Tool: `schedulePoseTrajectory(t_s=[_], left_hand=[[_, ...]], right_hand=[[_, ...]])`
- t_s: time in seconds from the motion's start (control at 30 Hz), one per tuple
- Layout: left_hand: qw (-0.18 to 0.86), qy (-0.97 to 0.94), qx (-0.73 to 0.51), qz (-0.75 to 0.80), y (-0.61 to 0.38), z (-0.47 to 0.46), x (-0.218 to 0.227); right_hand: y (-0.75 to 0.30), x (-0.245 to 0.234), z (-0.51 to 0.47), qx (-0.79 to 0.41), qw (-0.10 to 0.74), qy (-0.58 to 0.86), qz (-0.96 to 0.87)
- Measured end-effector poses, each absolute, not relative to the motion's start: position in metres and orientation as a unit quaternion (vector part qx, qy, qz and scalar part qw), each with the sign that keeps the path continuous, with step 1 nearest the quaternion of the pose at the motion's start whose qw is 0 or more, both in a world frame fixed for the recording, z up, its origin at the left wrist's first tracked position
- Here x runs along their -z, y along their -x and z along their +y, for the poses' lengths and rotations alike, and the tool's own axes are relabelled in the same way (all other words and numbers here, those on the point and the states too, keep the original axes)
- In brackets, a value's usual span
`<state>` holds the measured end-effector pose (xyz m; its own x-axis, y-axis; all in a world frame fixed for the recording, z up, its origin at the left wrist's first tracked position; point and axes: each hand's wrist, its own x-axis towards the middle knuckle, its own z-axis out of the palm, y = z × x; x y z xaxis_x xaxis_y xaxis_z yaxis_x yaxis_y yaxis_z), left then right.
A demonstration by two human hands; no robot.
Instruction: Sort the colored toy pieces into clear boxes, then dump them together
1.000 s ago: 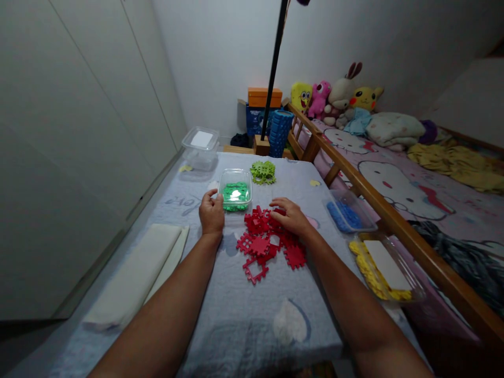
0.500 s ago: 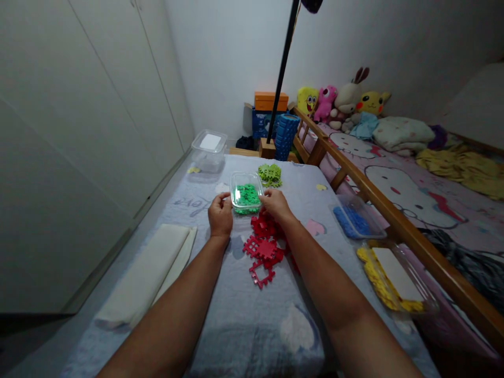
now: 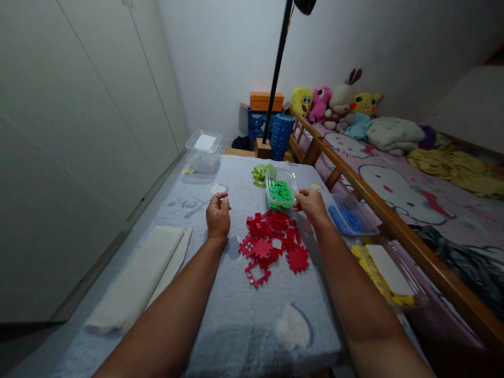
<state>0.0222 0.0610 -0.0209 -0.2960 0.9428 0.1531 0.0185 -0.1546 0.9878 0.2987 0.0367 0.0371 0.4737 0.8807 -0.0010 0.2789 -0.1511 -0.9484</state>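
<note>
The right hand's [image 3: 310, 203] fingertips are closed on the near right corner of the clear tub of green pieces [image 3: 280, 192], the thumb low on its wall. The left hand [image 3: 218, 216] has its fingers half curled and parted, with nothing to be seen between them.

Take the red pile [image 3: 271, 239] as the landmark. The green tub stands just beyond its far edge, toward the right; whether the two touch, or whether the tub is fully down on the cloth, I cannot tell. From the right fingertips the tub lies leftward and away from the person — its longer side seems to run away too, though the slant of the view makes that unsure. The right hand is plainly the nearer; the left is left of the pile, well apart from the tub.

Farther out, lime pieces [image 3: 260, 175] lie beyond the pile, partly behind the tub's left side. Right of the pile are the blue tub [image 3: 348, 218] and, nearer the person, the yellow tub [image 3: 389, 270] — left of it, a folded white cloth [image 3: 136, 278].
</note>
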Motion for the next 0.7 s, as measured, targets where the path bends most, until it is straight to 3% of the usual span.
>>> schedulePoseTrajectory(t_s=[0.4, 0.57, 0.7], left_hand=[[0.378, -0.473, -0.592, 0.533, -0.021, 0.061, 0.022], [0.374, -0.477, -0.585, 0.539, -0.022, 0.060, 0.022], [0.379, -0.479, -0.583, 0.536, -0.022, 0.059, 0.020]], right_hand=[[-0.338, -0.033, 0.039, -0.162, 0.372, 0.820, -0.405], [-0.318, -0.037, 0.032, 0.077, 0.223, 0.797, -0.556], [-0.288, -0.036, 0.028, 0.080, 0.142, 0.725, -0.670]])
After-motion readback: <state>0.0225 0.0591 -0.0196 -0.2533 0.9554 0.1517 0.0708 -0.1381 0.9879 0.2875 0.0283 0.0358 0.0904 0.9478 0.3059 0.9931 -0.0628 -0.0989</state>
